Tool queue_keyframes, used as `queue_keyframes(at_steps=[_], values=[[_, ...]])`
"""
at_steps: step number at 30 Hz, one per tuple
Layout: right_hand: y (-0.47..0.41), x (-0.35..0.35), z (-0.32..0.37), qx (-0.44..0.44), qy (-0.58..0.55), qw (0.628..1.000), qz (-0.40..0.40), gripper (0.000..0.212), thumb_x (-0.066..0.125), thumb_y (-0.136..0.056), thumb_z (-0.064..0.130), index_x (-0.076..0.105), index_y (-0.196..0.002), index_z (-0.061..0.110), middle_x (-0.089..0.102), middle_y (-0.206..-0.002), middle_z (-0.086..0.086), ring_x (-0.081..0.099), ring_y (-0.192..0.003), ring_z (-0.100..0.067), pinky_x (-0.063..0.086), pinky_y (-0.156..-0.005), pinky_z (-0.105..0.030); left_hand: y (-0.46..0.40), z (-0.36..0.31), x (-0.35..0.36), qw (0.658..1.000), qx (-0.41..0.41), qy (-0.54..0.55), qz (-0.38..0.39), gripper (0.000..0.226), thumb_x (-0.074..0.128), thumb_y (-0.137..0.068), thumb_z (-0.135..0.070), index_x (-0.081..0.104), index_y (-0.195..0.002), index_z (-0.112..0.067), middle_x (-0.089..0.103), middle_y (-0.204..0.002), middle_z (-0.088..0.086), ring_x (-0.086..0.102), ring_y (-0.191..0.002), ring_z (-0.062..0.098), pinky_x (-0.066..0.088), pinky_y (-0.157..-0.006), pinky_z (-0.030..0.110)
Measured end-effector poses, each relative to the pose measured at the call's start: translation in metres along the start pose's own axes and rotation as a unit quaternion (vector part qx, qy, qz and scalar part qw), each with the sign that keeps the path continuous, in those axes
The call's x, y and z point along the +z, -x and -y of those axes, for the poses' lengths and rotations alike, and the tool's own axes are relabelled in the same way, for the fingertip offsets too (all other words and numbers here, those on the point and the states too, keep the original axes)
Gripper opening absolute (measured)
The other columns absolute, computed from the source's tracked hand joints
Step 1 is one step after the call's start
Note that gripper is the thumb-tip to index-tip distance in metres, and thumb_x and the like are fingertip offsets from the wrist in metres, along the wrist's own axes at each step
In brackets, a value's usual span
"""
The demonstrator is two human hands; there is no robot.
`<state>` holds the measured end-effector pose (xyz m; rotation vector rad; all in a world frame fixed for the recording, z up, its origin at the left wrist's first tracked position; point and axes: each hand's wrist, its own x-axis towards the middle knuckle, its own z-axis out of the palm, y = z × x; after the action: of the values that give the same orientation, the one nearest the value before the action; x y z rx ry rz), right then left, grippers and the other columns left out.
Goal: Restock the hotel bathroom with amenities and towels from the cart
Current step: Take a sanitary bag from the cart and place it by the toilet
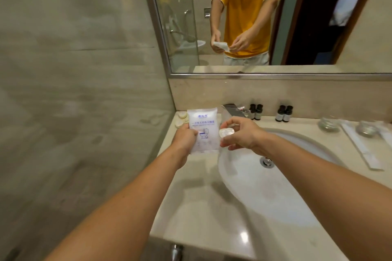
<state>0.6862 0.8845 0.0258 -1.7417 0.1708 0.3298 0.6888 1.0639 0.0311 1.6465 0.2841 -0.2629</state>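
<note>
My left hand (184,138) grips a flat white packet (204,125) printed with blue text and a toilet drawing, held upright over the counter's left end. My right hand (238,134) pinches a small round wrapped soap (226,133) just right of the packet, above the basin's left rim. Two similar round soaps (182,119) lie on the beige counter (203,207) in the back left corner, behind the packet.
A white oval basin (265,186) with a chrome drain (266,162) fills the counter's middle. A chrome faucet (232,112), two pairs of small dark bottles (283,113), two glasses (328,124) and long white sachets (363,148) line the back and right. A mirror (318,27) hangs above.
</note>
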Motion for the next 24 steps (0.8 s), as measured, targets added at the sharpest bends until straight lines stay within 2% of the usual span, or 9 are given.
queue_keyframes(at_steps=[3,5,9,11,13,16,18,22,24], values=[[-0.033,0.007,-0.007,0.004,0.010,1.000,0.007,0.039,0.075,-0.075,-0.017,0.062,-0.094,0.014,0.064,-0.102,-0.018,0.067,-0.074,-0.022,0.055,-0.054,-0.024,-0.025,0.007,-0.007,0.999,-0.014,0.012,-0.027,0.036,0.038,-0.094,0.005,0.063,-0.091,-0.021,0.071,-0.090,0.001,0.068,-0.079,0.019,0.058,-0.075,0.037],[-0.054,0.016,-0.014,0.002,0.011,1.000,0.010,0.042,0.077,-0.073,-0.018,0.063,-0.091,0.017,0.060,-0.102,-0.019,0.062,-0.077,-0.023,0.057,-0.056,-0.025,-0.040,0.015,-0.014,0.998,-0.025,0.013,-0.050,0.035,0.038,-0.093,0.005,0.062,-0.091,-0.020,0.071,-0.087,0.000,0.067,-0.076,0.018,0.056,-0.072,0.035],[-0.097,0.043,-0.030,0.028,0.014,0.999,0.011,0.042,0.078,-0.072,-0.016,0.062,-0.090,0.018,0.060,-0.100,-0.022,0.068,-0.083,-0.031,0.060,-0.084,-0.046,-0.072,0.037,-0.033,0.993,-0.057,-0.004,-0.102,0.031,0.038,-0.091,0.003,0.061,-0.097,-0.015,0.071,-0.095,0.007,0.066,-0.076,0.022,0.054,-0.066,0.031],[-0.118,0.057,-0.039,0.043,0.020,0.999,0.001,0.040,0.080,-0.072,-0.012,0.062,-0.093,0.017,0.064,-0.099,-0.022,0.073,-0.088,-0.038,0.059,-0.086,-0.053,-0.088,0.049,-0.041,0.989,-0.075,-0.009,-0.128,0.029,0.036,-0.090,0.002,0.061,-0.096,-0.013,0.070,-0.089,0.007,0.065,-0.073,0.023,0.052,-0.061,0.030],[-0.134,0.069,-0.048,0.054,0.025,0.998,-0.010,0.038,0.078,-0.074,-0.008,0.059,-0.095,0.016,0.067,-0.094,-0.016,0.074,-0.087,-0.037,0.059,-0.084,-0.054,-0.102,0.061,-0.048,0.984,-0.097,-0.018,-0.145,0.027,0.036,-0.090,-0.001,0.060,-0.091,-0.014,0.069,-0.081,0.004,0.065,-0.069,0.023,0.055,-0.063,0.034],[-0.155,0.082,-0.062,0.065,0.054,0.996,-0.040,0.034,0.080,-0.075,0.006,0.055,-0.092,0.020,0.067,-0.091,-0.007,0.071,-0.074,-0.025,0.061,-0.080,-0.049,-0.123,0.079,-0.056,0.978,-0.127,-0.034,-0.162,0.022,0.038,-0.089,-0.006,0.058,-0.082,-0.015,0.068,-0.080,0.005,0.065,-0.070,0.027,0.056,-0.073,0.040],[-0.168,0.088,-0.068,0.058,0.086,0.993,-0.062,0.032,0.082,-0.073,0.016,0.056,-0.089,0.024,0.067,-0.091,-0.003,0.070,-0.077,-0.023,0.060,-0.075,-0.044,-0.134,0.089,-0.059,0.974,-0.130,-0.041,-0.178,0.022,0.039,-0.089,-0.007,0.056,-0.078,-0.014,0.067,-0.079,0.007,0.062,-0.071,0.029,0.055,-0.071,0.038],[-0.193,0.102,-0.077,0.031,0.136,0.988,-0.070,0.032,0.088,-0.069,0.021,0.064,-0.090,0.025,0.067,-0.095,0.001,0.063,-0.084,-0.018,0.054,-0.075,-0.033,-0.155,0.100,-0.061,0.971,-0.125,-0.038,-0.199,0.022,0.040,-0.086,-0.006,0.054,-0.072,-0.014,0.064,-0.073,0.007,0.061,-0.073,0.030,0.056,-0.073,0.043],[-0.206,0.111,-0.081,0.020,0.150,0.985,-0.088,0.033,0.089,-0.069,0.023,0.067,-0.094,0.025,0.065,-0.094,-0.001,0.062,-0.084,-0.018,0.052,-0.076,-0.030,-0.163,0.102,-0.063,0.970,-0.128,-0.038,-0.204,0.023,0.040,-0.086,-0.005,0.053,-0.069,-0.014,0.062,-0.071,0.006,0.059,-0.070,0.029,0.052,-0.067,0.038]])
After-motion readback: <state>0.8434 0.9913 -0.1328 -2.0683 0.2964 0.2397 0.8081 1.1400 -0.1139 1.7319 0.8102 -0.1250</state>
